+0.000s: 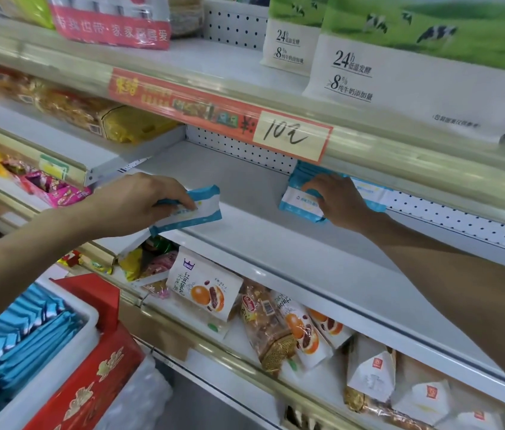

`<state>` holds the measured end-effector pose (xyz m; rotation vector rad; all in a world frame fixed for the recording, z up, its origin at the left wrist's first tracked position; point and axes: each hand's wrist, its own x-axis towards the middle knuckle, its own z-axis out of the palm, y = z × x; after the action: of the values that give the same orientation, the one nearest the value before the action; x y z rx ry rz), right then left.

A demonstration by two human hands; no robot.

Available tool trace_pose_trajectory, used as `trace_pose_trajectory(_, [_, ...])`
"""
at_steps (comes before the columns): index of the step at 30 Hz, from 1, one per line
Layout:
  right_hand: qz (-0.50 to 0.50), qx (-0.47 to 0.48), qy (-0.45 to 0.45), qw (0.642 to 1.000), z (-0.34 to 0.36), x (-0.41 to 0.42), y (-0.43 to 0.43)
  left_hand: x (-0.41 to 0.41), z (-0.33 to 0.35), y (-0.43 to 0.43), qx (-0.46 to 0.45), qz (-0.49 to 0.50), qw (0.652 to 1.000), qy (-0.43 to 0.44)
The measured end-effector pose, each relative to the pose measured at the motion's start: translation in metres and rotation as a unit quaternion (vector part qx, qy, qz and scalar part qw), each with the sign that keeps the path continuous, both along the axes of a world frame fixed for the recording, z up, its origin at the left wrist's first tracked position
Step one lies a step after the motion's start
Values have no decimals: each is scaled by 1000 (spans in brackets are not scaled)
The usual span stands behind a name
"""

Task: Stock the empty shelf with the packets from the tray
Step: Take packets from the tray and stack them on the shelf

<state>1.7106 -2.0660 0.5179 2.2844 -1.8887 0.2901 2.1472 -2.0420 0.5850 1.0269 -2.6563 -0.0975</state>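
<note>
Two hands work at once. At lower left, the tray (88,310) holds many blue packets (27,336), probably kept close for quick reach. The left hand (139,203) has its grip clenched on one packet (197,209), held flat above the front edge of the empty shelf (245,237), apparently ready for placing. The right hand (339,200) grasps the shelved packets (296,200) at the shelf's rear edge, likely steadying the row while the next one arrives.
</note>
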Motion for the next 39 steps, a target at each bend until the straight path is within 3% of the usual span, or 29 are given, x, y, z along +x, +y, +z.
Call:
trace_pose_trajectory(13, [34,-52,64,996,-3,8,12,-5,2,-1,0,-13,1000,-11])
trace_pose_trajectory(39, [5,-65,146,987,-12,-2,14,-16,-11,-13,12,-30,999,-6])
